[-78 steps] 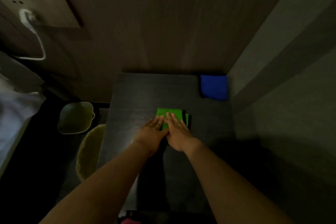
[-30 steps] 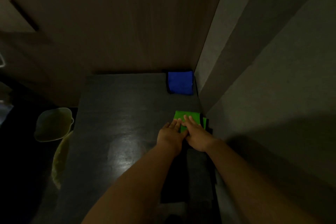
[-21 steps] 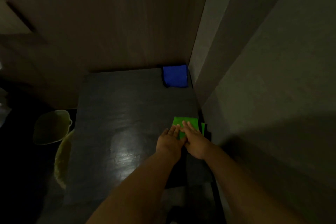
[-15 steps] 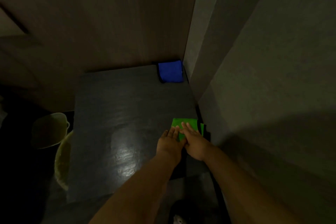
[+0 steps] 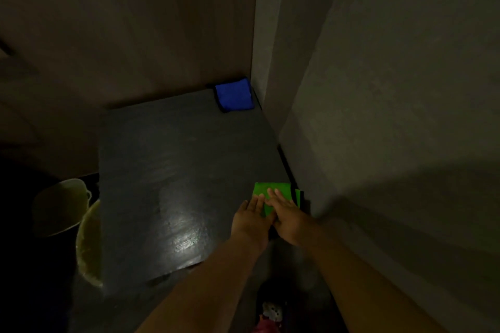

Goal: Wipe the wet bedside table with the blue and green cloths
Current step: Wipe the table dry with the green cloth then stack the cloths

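Note:
The dark bedside table point(image 5: 167, 170) fills the middle of the view, with a shiny wet patch near its front. A folded green cloth point(image 5: 273, 190) lies at the table's right edge, close to the wall. My left hand point(image 5: 250, 220) and my right hand point(image 5: 288, 215) press flat on the cloth side by side, fingers straight. A folded blue cloth point(image 5: 234, 94) rests in the far right corner of the table, untouched.
Grey walls point(image 5: 378, 116) close in on the right, a wooden panel point(image 5: 135, 21) stands behind the table. To the left, on the dark floor, stand a pale bucket point(image 5: 59, 205) and a yellowish bin point(image 5: 88, 243).
Both hands slid the green cloth from the table's middle to its right edge, then slightly toward the front. The view has turned right; the blue cloth has not moved.

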Demonstrator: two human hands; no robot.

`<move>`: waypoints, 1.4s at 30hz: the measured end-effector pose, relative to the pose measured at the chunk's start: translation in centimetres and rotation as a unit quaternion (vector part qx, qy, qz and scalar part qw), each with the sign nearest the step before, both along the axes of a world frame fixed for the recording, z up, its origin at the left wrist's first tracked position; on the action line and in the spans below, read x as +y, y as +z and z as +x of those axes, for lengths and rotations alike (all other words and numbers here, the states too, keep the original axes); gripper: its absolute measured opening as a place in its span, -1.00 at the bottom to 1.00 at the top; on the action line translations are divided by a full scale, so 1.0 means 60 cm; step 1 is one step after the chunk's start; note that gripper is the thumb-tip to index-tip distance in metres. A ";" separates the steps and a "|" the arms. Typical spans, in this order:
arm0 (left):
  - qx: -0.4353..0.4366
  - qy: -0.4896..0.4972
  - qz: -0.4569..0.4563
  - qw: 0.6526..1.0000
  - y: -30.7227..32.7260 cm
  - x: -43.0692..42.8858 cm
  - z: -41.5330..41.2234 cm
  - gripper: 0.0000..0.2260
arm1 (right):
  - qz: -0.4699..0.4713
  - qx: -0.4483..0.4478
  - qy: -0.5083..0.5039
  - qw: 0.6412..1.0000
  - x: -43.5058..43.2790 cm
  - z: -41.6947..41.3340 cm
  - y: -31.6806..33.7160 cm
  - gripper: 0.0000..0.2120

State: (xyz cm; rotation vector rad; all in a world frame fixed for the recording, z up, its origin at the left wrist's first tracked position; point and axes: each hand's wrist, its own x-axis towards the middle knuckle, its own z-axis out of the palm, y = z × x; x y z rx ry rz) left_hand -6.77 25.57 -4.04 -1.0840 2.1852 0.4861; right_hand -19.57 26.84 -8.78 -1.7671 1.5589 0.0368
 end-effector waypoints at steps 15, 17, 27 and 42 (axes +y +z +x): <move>0.027 0.007 -0.007 1.000 -0.019 0.034 0.002 -0.39 | -0.006 0.025 -0.022 0.999 0.050 0.011 0.018 -0.35; 0.031 0.010 -0.004 0.999 -0.020 0.037 0.011 -0.39 | -0.010 0.028 -0.022 0.999 0.056 0.021 0.022 -0.20; 0.002 0.029 0.010 1.000 -0.005 0.082 0.133 -0.35 | 0.037 0.048 0.023 0.998 0.078 0.159 0.036 -0.37; -0.045 0.054 0.012 0.997 -0.008 0.095 0.194 -0.32 | 0.049 0.117 0.087 0.988 0.078 0.244 0.041 -0.33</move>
